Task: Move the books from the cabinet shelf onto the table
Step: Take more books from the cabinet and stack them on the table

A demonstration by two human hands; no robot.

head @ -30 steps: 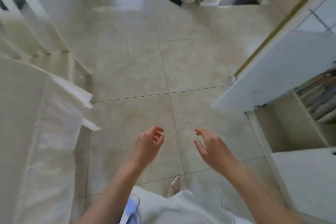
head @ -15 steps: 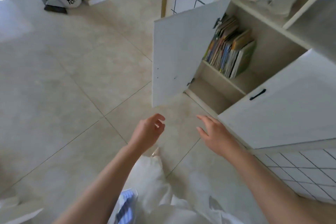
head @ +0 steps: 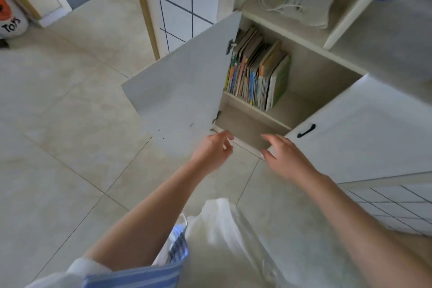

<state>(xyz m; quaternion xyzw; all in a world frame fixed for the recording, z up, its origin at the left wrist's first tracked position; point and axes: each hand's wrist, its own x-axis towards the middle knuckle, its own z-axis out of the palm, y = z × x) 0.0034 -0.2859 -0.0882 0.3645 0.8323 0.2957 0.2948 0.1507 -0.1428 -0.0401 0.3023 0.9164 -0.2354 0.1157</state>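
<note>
Cabinet shelf (head: 284, 113) carries upright books (head: 256, 72), leaning right

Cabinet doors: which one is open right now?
The left door, swung out beside the books. The right door, with the black handle, is shut.

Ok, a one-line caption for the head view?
Both empty hands, left and right, reach toward books standing behind the open cabinet door.
</note>
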